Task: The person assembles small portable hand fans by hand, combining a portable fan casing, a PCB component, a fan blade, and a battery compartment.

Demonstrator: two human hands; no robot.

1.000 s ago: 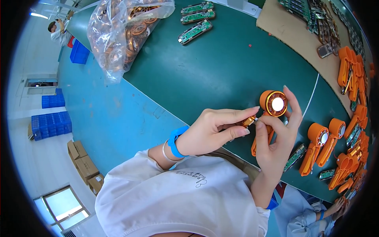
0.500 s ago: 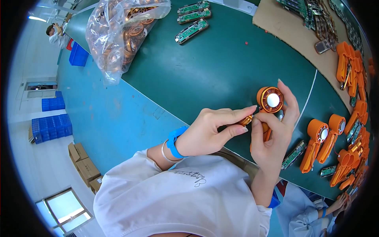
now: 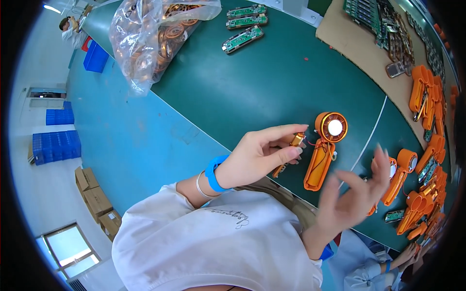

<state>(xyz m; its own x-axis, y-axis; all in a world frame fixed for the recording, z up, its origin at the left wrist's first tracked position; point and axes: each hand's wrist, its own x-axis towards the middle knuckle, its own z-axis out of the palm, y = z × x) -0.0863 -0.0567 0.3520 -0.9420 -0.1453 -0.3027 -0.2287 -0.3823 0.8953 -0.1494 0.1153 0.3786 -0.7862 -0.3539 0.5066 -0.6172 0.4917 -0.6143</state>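
Between the thumb and fingers of my left hand [image 3: 264,153] is a gold-coloured part [image 3: 297,139]; another end of it, or a second piece, shows below the thumb. Thin wires seem to run from it to an orange handheld fan [image 3: 318,167] lying just to the right. That fan has a round head with a white centre, and its hollow handle is uncovered, with dark wires inside. My right hand [image 3: 354,189], smeared by motion, is raised off the table right of the fan, fingers apart and nothing visible in them.
More orange fan bodies [image 3: 398,177] line the right side of the green table [image 3: 252,92]. Circuit boards [image 3: 242,39] lie at the back; others sit on cardboard [image 3: 352,51]. A clear bag of copper-coloured rings [image 3: 145,48] stands far left. Another person's hands [image 3: 407,254] work lower right.
My right hand has let go and moved right and down, away from the fan, uncovering its handle. My left hand still holds the gold-coloured part, now slightly left of before.
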